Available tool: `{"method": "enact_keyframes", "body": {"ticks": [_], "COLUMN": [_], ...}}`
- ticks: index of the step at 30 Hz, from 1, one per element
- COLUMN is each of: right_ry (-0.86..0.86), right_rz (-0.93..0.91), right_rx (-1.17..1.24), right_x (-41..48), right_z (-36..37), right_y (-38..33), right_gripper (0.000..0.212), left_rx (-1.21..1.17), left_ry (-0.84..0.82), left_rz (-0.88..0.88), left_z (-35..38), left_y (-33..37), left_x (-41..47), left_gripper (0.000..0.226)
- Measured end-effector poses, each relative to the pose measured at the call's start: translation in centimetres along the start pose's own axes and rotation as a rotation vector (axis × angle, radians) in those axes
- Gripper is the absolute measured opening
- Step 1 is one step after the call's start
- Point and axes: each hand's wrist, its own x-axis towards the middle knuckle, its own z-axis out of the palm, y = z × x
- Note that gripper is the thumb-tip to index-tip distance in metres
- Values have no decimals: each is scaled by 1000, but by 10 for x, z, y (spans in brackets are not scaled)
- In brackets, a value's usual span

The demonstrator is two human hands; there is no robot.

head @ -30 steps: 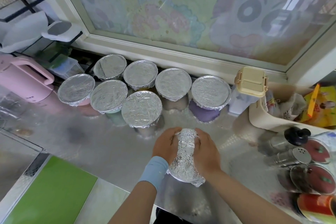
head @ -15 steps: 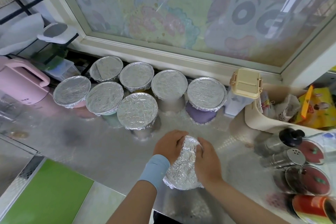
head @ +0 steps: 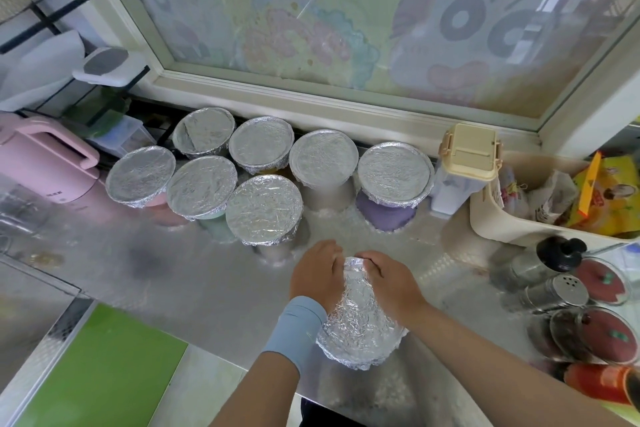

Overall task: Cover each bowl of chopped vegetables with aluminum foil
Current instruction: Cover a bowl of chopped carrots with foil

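The crinkled silver foil-wrapped bowl [head: 362, 329] sits right in front of me near the front edge of the counter, under and between my two hands. My left hand [head: 317, 276], with a pale blue wristband [head: 296, 324], curls over its far left side. My right hand [head: 393, 286] curls over the far right, and both grip the foil down against the rim. My fingertips nearly meet at the far side, with only a narrow ridge of foil showing between them. The bowl is round, so it has no long axis to line up, and neither hand is nearer than the other. The foil's skirt on the side facing me looks loose and flared, so I judge the next press has to travel back along the rim toward my body.

The embossed stainless steel counter [head: 194, 274] is shiny and probably slick, so the bowl could slide if I push sideways. Just beyond my hands stands a cluster of seven round foil-covered bowls [head: 264, 210], all sealed flat, set against the sill of the window with faded cartoon film [head: 346, 28]. A pink electric kettle [head: 45, 163] stands well to the left. A cream plastic tub of packets [head: 491, 218] and a steel spice shaker [head: 557, 291] stand to the right.
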Motion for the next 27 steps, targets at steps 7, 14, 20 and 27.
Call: {"method": "enact_keyframes", "body": {"ticks": [7,14,20,27], "right_ry": [362,313,222,261], "right_rz": [154,296,272,20], "right_rx": [-63,253,254,-84], "right_x": [-49,-42,-31,-34], "right_z": [23,25,18,13], "right_y": [-2,3,15,14], "right_gripper": [34,25,25,43], "left_rx": [-68,-132,-459,-272], "left_ry": [-51,-149,-232,-93], "left_rz": [-6,-157,-424,-74], "left_z": [8,2,-1,0], "left_y": [-8,-8,-12,-3], "left_x": [-1,4,5,-3], "left_gripper": [26,30,30,34]}}
